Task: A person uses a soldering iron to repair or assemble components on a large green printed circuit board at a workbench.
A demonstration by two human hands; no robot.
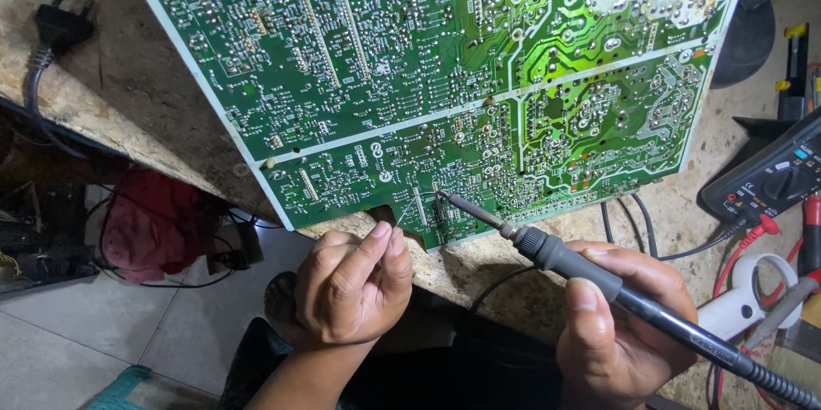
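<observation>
While your right hand was wrapped around the dark grip of a soldering iron, holding it like a pen with thumb and fingers pressed around the barrel, its metal tip rested against the solder side of the big green circuit board close to that board's lower edge. You had the board lying copper-side up on the worn chipboard tabletop, its lower edge reaching to the tabletop's front edge, with a small notch cut into that edge just left of the iron's tip. Your left hand was below the board's edge, fingers curled in and thumb pressed to forefinger, pinching a thin strand of solder wire that rose toward the board beside the notch and ended near the iron's tip; I cannot tell whether wire and tip were touching. From the iron's handle a ribbed black cord ran off toward the lower right corner. To your right, a dark digital multimeter sat on the tabletop with a red lead plugged into it and black wires passing under the board's corner, and a white plastic tool handle lay near your right hand. Far left on the tabletop, a black two-pin plug lay with its cord trailing over the edge, well apart from both hands. Below the tabletop, a red cloth sat above the tiled floor.
</observation>
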